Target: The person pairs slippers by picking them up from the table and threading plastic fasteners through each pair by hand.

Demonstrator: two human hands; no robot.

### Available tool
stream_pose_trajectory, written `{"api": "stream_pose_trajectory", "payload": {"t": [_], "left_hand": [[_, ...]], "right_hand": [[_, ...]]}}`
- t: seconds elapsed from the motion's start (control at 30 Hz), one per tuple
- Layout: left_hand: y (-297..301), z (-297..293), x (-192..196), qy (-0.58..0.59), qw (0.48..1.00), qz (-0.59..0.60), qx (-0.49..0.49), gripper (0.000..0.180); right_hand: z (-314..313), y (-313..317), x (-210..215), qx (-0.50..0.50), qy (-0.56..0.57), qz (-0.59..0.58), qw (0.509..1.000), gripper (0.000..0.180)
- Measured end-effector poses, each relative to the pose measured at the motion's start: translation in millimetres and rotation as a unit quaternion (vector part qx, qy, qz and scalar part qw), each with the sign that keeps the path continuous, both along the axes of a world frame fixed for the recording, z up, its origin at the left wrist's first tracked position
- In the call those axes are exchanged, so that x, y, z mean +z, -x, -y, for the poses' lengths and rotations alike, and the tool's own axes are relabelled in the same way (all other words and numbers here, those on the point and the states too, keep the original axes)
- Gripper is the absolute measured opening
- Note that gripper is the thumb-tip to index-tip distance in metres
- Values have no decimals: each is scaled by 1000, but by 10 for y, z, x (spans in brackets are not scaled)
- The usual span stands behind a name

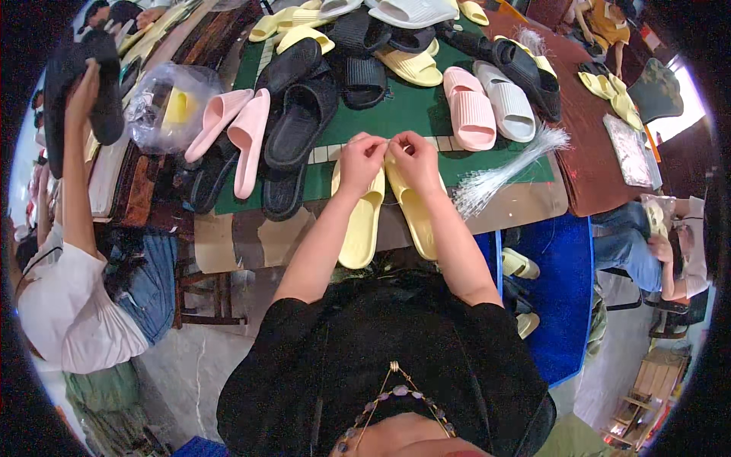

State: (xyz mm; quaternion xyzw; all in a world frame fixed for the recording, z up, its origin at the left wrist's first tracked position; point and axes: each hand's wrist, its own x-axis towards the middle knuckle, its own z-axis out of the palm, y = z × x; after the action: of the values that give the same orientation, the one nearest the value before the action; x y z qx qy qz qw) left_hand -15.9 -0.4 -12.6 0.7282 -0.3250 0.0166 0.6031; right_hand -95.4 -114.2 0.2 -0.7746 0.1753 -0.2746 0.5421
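Observation:
A pair of pale yellow slippers lies before me at the table's near edge, the left slipper (361, 234) and the right slipper (415, 217) side by side with toes pointing away. Over their straps, my left hand (361, 164) and my right hand (416, 161) almost meet, each with thumb and fingers pinched together. Whatever is between the fingertips is too small to make out. To the right of my right hand rests a bundle of thin, whitish plastic strands (506, 171). The hands and forearms cover part of both slippers.
Black slippers (298, 126) and pink slippers (250, 145) lie left; a pink slipper (470, 110) and a white slipper (506, 103) lie right. More are piled at the back. A blue bin (560, 297) stands right. A person (80, 305) at left holds up black slippers.

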Motion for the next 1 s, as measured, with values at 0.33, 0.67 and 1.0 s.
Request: {"api": "stream_pose_trajectory", "payload": {"t": [0.33, 0.67, 1.0], "left_hand": [[-58, -17, -20, 79, 992, -96, -31, 12], [-102, -21, -29, 128, 975, -172, -62, 18], [-81, 22, -73, 108, 975, -184, -67, 16]], "right_hand": [[-38, 15, 87, -5, 36, -30, 999, 16], [-84, 11, 126, -1, 46, -11, 999, 24], [-74, 32, 92, -22, 116, -13, 993, 15]]}}
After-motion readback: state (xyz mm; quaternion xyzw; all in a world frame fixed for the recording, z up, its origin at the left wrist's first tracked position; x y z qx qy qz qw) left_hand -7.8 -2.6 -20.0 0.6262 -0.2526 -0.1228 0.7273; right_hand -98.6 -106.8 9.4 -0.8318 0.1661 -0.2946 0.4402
